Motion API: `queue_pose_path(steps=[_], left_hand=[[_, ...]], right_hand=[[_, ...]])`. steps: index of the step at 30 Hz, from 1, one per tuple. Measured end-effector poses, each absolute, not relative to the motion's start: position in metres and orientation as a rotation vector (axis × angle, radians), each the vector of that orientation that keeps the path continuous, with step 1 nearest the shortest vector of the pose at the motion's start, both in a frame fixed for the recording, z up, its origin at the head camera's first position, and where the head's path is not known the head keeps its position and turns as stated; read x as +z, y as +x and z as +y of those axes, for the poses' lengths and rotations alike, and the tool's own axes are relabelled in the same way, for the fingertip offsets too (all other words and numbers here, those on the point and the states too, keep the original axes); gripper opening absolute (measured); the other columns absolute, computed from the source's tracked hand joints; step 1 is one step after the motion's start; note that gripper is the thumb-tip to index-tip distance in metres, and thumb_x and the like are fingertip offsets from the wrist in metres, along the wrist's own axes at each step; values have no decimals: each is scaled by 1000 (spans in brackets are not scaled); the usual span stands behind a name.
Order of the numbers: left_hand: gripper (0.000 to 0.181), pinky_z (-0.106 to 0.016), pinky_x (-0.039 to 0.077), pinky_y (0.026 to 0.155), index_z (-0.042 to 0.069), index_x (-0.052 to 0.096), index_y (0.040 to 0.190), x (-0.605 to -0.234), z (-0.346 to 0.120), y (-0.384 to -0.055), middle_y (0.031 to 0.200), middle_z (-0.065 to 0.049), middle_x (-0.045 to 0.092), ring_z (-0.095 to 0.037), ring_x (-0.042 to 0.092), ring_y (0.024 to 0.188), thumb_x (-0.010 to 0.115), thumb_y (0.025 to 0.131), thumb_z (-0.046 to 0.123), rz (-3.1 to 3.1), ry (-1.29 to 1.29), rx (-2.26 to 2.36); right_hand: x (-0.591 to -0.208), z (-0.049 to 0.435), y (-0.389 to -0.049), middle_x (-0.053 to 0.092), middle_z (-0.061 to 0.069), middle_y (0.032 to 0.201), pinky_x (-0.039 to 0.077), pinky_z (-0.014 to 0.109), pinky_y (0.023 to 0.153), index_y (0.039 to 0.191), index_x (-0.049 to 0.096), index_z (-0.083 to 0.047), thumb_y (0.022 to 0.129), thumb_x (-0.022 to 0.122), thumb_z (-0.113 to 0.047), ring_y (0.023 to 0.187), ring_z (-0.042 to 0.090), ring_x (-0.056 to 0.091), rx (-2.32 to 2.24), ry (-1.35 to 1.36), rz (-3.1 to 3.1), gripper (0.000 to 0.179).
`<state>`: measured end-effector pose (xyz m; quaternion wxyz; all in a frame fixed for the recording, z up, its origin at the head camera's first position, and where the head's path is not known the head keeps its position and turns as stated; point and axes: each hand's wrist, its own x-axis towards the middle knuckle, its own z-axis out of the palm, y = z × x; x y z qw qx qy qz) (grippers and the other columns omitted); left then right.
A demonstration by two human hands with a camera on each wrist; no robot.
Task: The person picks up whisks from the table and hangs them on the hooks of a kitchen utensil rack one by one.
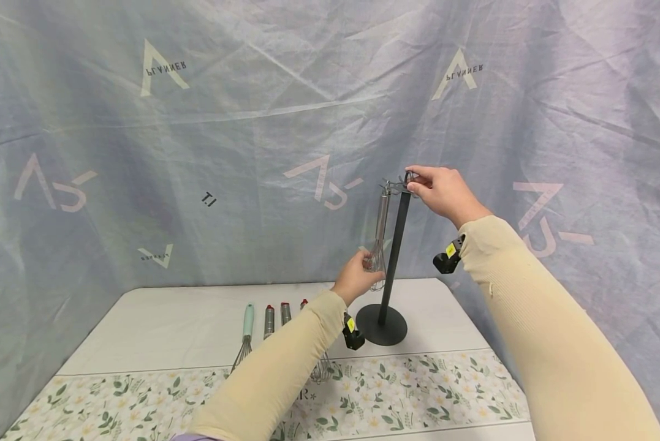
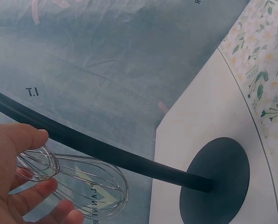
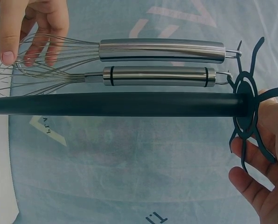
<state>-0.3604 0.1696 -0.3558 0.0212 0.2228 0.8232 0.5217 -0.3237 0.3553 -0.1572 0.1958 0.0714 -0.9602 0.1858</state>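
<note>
A black stand [image 1: 396, 257] with a round base rises from the table, and curved hooks [image 3: 259, 51] ring its top. Two steel whisks hang from hooks by their end loops: one with a plain handle [image 3: 162, 50], the other with a black-banded handle [image 3: 160, 76]. My left hand [image 1: 357, 275] holds the plain-handled whisk by its wires, thumb on one side and fingers on the other. At the stand's top, my right hand [image 1: 445, 190] pinches the top loop between thumb and fingers. The left wrist view shows the wire loops [image 2: 106, 186] beside the pole.
On the table [image 1: 181, 318], left of the stand, lie a mint-handled whisk [image 1: 249, 320] and several grey handles with red ends [image 1: 269, 321], partly hidden by my left sleeve. A floral runner [image 1: 418, 386] crosses the front. A grey-blue cloth [image 1: 241, 202] hangs behind.
</note>
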Motion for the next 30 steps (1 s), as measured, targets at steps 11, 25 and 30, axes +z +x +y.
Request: queue_pose_path(steps=[11,25,30], left_hand=[[60,-44,52,93,10,49,146,-358,168,-360,130,-13,61,-28,62,112,73,94,27,2558,677,1618],[58,-45,52,91,11,49,145,-369,148,-369,130,-11,59,-29,60,115,72,95,30,2512,641,1626],[56,-47,52,92,12,50,144,-367,133,-370,130,-12,59,-31,60,116,72,95,29,2486,639,1649]], right_hand=[[-157,354,-323,65,19,130,47,56,98,153,47,-18,105,57,-27,121,38,60,525,197,-2695,50],[-157,355,-323,64,19,132,47,56,98,154,45,-19,105,57,-28,123,38,58,538,183,-2704,51],[-156,355,-324,65,19,132,47,56,97,154,46,-18,105,57,-28,122,38,59,543,185,-2703,51]])
